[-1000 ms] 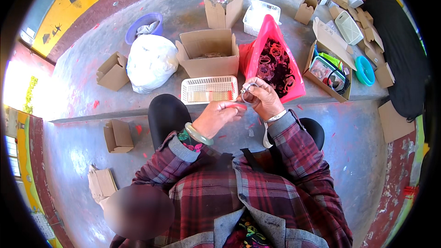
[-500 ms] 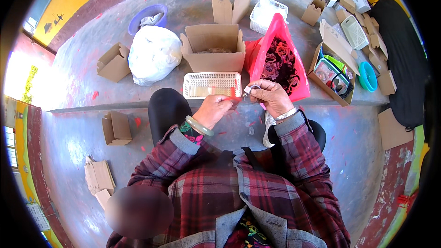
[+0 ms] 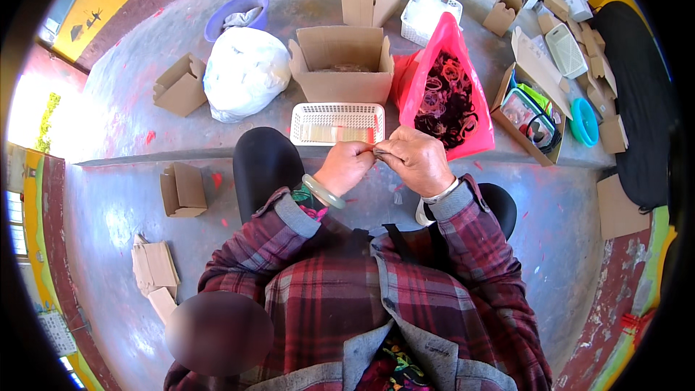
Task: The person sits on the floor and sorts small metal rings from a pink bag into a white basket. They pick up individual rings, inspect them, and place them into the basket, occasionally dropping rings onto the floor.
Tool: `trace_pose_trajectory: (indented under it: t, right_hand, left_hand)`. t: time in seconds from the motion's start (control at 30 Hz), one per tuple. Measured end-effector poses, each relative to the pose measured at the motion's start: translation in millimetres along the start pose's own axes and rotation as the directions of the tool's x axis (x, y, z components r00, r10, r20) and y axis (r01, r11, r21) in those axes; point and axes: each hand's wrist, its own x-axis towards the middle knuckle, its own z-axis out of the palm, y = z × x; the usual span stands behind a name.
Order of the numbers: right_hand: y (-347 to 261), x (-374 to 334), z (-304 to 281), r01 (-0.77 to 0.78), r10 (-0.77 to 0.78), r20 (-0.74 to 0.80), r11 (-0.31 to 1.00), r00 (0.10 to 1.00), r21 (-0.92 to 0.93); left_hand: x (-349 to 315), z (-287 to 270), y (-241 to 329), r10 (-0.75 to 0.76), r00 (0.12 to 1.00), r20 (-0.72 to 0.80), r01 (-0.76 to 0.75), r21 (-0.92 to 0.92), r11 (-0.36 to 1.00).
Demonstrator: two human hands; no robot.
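Observation:
My left hand (image 3: 346,166), with a pale green bangle on its wrist, and my right hand (image 3: 418,161) meet fingertip to fingertip just in front of a white mesh basket (image 3: 337,111). Together they pinch a small thin item (image 3: 378,149) that is too small to make out. The basket holds a flat layer of pale and reddish pieces. Right of it, an open pink bag (image 3: 443,43) is full of dark and coloured hair bands. Both hands hover over my knees at the edge of a concrete step.
An open cardboard box (image 3: 343,65) stands behind the basket, with a tied white plastic sack (image 3: 244,74) and a purple bowl (image 3: 233,13) to its left. Small cardboard boxes (image 3: 179,188) lie around. At the right, a box of packaged goods (image 3: 532,112) and a teal dish (image 3: 583,122).
Both hands stay together in front of the basket. My right hand has sunk a little and the fingertips have drawn closer; the view has tilted slightly.

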Motion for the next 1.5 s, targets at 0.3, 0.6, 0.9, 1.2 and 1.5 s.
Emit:
trace_pose_trajectory:
  t: [0.3, 0.6, 0.9, 1.2, 1.5]
  right_hand:
    - [1.6, -2.2, 3.7, -0.01, 0.014, 0.029, 0.992, 0.999, -0.127]
    - [4.0, -4.6, 7.4, -0.098, 0.104, 0.043, 0.988, 0.994, -0.116]
    - [16.3, -7.6, 8.2, -0.089, 0.089, 0.078, 0.996, 0.993, 0.001]
    - [18.9, -7.9, 8.9, -0.212, 0.2, 0.156, 0.975, 0.967, 0.061]
    - [30.4, -9.1, 12.6, -0.425, 0.36, 0.242, 0.842, 0.901, 0.331]
  left_hand:
    - [-8.9, 10.3, 17.6, 0.139, 0.985, -0.1, -0.095, 0.356, 0.93]
    - [-3.6, 11.0, 0.8, 0.195, 0.98, -0.037, -0.186, 0.173, 0.967]
    - [-8.3, 7.1, 17.3, -0.138, 0.977, 0.162, 0.16, -0.128, 0.979]
    - [-7.7, 7.6, 4.1, -0.147, 0.949, 0.279, 0.265, -0.453, 0.851]
    - [-8.0, 3.8, 18.8, -0.163, 0.936, 0.312, 0.267, -0.328, 0.906]
